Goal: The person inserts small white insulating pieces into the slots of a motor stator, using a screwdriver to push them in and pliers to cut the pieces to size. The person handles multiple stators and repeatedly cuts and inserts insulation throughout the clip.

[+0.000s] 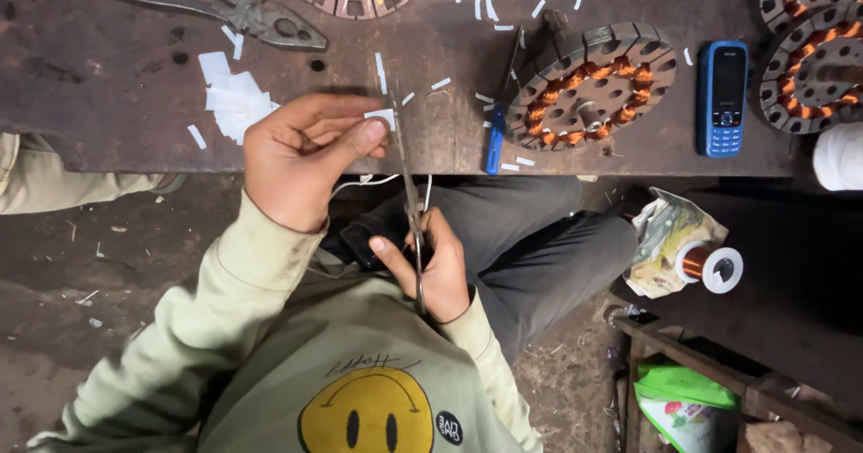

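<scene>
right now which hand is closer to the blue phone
Right. The right hand with the scissors sits nearer the blue phone; the left hand is farther left.

Dim, flat light — floor and right side sink into shadow; sharp centre, slight wide-angle bending at edges.

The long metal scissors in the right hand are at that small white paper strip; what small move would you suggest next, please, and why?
Probably close the long metal scissors through the small white paper strip. The left hand pinches it at the blades, the right hand grips the handles, and similar cut slips lie on the brown workbench.
</scene>
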